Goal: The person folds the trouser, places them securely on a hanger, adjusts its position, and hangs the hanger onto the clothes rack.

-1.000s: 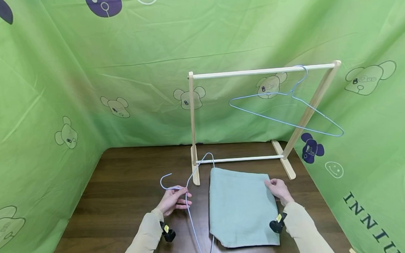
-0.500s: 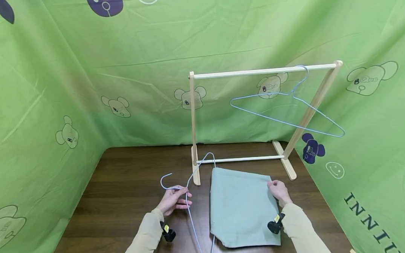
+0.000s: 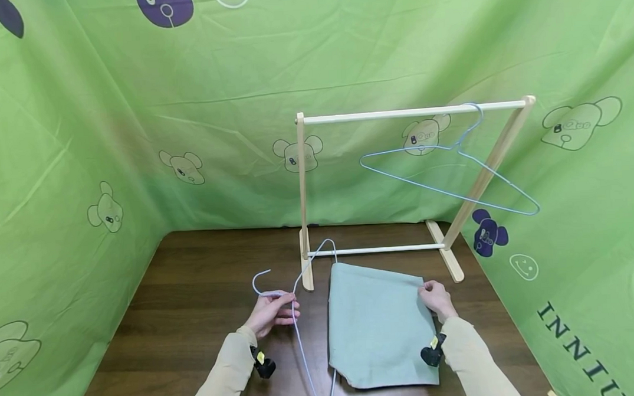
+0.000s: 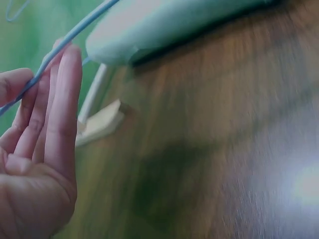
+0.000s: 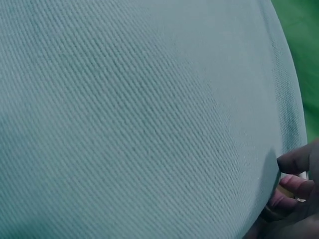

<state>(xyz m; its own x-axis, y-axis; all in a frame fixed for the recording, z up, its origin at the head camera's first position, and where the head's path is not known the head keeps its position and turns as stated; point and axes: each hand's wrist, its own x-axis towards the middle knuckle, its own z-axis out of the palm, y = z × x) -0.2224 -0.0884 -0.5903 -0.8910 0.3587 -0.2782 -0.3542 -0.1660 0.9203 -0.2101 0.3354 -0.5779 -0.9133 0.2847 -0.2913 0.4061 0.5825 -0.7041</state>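
My left hand [image 3: 271, 314] pinches a thin blue wire hanger [image 3: 304, 355] near the base of its hook, between thumb and fingers. The hanger is turned sideways, its hook pointing left. A pale teal cloth [image 3: 381, 325], folded into a rough square, hangs over the hanger's long bar, which is hidden inside the fold along the cloth's left edge. My right hand [image 3: 436, 301] pinches the cloth's right edge near the far corner; in the right wrist view the thumb presses on the twill fabric [image 5: 139, 119] and the other fingers lie behind the edge.
Behind the cloth stands a wooden garment rack [image 3: 366, 116] with a white top rail. A second blue hanger [image 3: 428, 186] hangs bare near the rail's right end. The brown table [image 3: 203, 274] is enclosed by green printed fabric walls [image 3: 230, 166].
My right hand has shifted very slightly to the right and toward me, and the cloth's far right corner has dropped a little. My left hand and the hanger stay nearly still.
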